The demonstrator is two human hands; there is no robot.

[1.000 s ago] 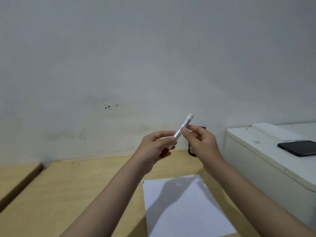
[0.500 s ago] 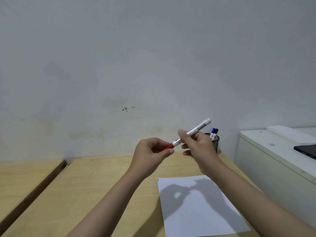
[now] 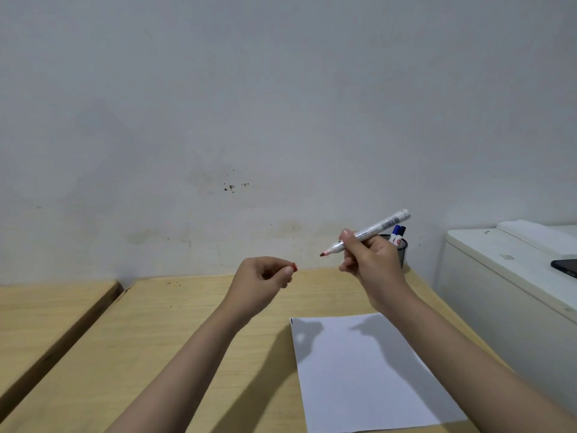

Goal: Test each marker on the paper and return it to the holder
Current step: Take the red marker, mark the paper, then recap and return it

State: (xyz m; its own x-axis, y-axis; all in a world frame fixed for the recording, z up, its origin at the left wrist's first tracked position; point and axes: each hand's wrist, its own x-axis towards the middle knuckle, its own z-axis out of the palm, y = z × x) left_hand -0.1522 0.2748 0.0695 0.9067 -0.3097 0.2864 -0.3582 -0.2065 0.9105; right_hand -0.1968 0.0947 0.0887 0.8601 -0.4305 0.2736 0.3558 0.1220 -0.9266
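My right hand [image 3: 370, 260] grips a white marker [image 3: 379, 228] in the air, its bare red tip pointing left and slightly down. My left hand [image 3: 260, 281], a little lower and to the left, pinches the marker's red cap [image 3: 294, 267], of which only an edge shows. A white sheet of paper [image 3: 368, 373] lies on the wooden table [image 3: 175, 332] below both hands, with one short dark stroke at its top left corner. Behind my right hand stands a black mesh holder [image 3: 401, 250] with blue-capped markers [image 3: 398, 233] in it.
A white cabinet or appliance [image 3: 505, 276] stands at the right of the table with a dark phone [image 3: 566, 267] on top. A second wooden surface [image 3: 40, 310] lies at the left across a dark gap. The wall is close behind.
The cap came off the marker: my left hand pulled away to the left and down with it, and my right hand now holds the uncapped marker alone. The view shifted left.
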